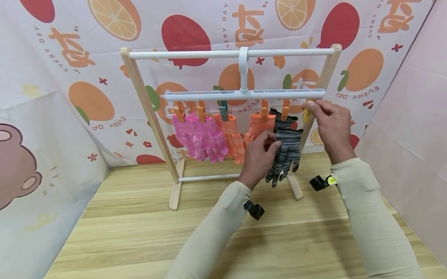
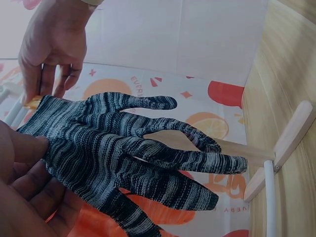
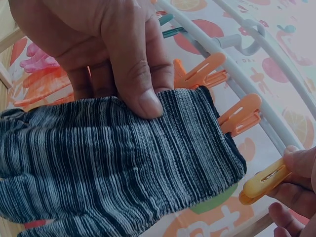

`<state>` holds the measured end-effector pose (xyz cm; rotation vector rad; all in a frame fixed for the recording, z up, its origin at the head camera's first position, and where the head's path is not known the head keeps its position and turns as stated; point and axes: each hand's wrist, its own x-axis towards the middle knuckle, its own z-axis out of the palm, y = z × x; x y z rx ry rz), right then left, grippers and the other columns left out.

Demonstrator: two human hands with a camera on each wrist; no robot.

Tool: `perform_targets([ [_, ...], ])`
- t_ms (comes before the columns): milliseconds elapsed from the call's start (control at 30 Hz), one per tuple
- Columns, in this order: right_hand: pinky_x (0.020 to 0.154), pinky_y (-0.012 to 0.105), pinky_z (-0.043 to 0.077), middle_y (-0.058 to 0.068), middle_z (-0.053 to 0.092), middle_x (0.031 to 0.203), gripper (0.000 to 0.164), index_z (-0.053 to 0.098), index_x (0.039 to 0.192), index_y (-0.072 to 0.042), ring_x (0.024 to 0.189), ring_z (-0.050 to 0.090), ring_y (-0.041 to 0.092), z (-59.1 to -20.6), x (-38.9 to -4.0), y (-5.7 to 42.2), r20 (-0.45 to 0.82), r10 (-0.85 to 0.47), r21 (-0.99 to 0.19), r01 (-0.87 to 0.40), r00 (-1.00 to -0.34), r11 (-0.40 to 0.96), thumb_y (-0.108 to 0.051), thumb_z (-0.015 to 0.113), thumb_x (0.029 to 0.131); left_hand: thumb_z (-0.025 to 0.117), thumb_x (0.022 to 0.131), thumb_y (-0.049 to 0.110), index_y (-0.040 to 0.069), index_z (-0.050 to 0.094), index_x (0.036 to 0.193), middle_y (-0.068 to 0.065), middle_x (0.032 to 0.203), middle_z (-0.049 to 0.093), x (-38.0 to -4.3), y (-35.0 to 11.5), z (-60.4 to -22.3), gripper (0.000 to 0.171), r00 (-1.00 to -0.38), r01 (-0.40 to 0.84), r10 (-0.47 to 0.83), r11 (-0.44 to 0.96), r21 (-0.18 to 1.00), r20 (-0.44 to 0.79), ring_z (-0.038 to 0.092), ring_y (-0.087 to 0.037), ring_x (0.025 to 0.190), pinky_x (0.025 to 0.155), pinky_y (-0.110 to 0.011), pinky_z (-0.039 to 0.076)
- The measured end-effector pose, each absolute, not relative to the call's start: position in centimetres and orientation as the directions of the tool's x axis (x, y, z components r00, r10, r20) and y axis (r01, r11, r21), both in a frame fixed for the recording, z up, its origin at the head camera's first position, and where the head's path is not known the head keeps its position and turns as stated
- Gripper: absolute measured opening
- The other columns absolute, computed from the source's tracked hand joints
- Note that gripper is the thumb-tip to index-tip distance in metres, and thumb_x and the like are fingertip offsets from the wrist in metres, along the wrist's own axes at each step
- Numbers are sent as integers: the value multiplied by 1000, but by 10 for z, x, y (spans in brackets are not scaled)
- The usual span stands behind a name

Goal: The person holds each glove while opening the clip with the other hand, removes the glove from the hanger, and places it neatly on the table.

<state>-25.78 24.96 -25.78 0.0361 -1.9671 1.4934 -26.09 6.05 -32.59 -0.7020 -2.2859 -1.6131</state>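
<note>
A black-and-grey striped knit glove (image 1: 290, 143) hangs with its fingers downward below the white hanger (image 1: 206, 96). My left hand (image 1: 259, 156) pinches it near the cuff, thumb on the fabric in the right wrist view. A second striped glove, partly hidden behind it, hangs from an orange clothespin (image 1: 286, 109). At the hanger's right end my right hand (image 1: 335, 126) pinches a yellow clothespin (image 3: 266, 180) between thumb and fingers. That clothespin sits beside the glove's cuff corner; in the right wrist view a small gap shows between them.
Pink gloves (image 1: 208, 138) and orange gloves (image 1: 228, 133) hang from clothespins further left, one of them a dark green clothespin (image 1: 223, 110). The hanger hooks over the top bar of a wooden rack (image 1: 147, 109), standing on a wood-grain table (image 1: 130, 243). Fruit-printed cloth is behind.
</note>
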Motion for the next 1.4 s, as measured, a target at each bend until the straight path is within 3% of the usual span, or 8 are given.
perform_targets([
  [700, 106, 37, 46, 1, 77, 105, 35, 75, 122, -11, 116, 60, 14, -257, -256, 249, 514, 347, -848, -405, -784, 342, -34, 70, 96, 65, 102, 22, 13, 66, 110, 2, 95, 69, -259, 44, -325, 12, -849, 528, 212, 287, 800, 484, 59, -13, 80, 70, -27, 49],
  [1400, 108, 38, 45, 2, 76, 110, 35, 74, 124, -12, 114, 60, 14, -256, -252, 248, 514, 352, -845, -392, -782, 362, -33, 70, 96, 64, 102, 20, 10, 65, 109, -1, 94, 67, -254, 31, -326, 12, -860, 509, 192, 293, 809, 472, 58, -16, 80, 71, -28, 49],
])
